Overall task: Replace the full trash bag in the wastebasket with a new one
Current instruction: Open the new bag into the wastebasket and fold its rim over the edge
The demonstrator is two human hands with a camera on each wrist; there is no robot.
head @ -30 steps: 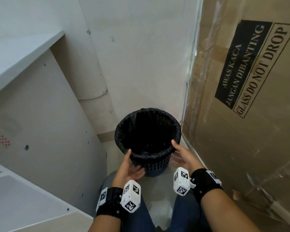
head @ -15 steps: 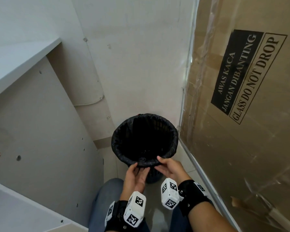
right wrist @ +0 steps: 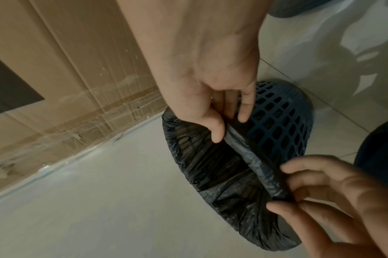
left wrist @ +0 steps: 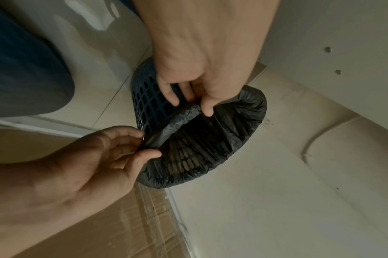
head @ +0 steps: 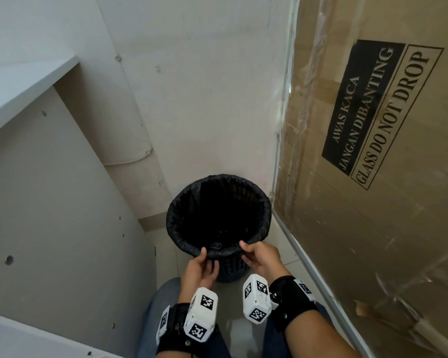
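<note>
Where wall (head: 204,104) meets carton (head: 373,202), wastebasket (head: 230,268), both just beside.

Room corner, seen from above. Back wall (head: 204,86): off-white plaster, scuffed, a thin cable running across its lower part. Left: grey-white cabinet side panel (head: 62,215) with small screw holes, a pale shelf (head: 23,83) above it. Right: tall cardboard box (head: 373,202) under clear wrap, black label reading "AWAS KACA JANGAN DIBANTING / GLASS DO NOT DROP". Floor (head: 282,244): glossy light tiles, reflections visible. Lighting soft, even.
</note>
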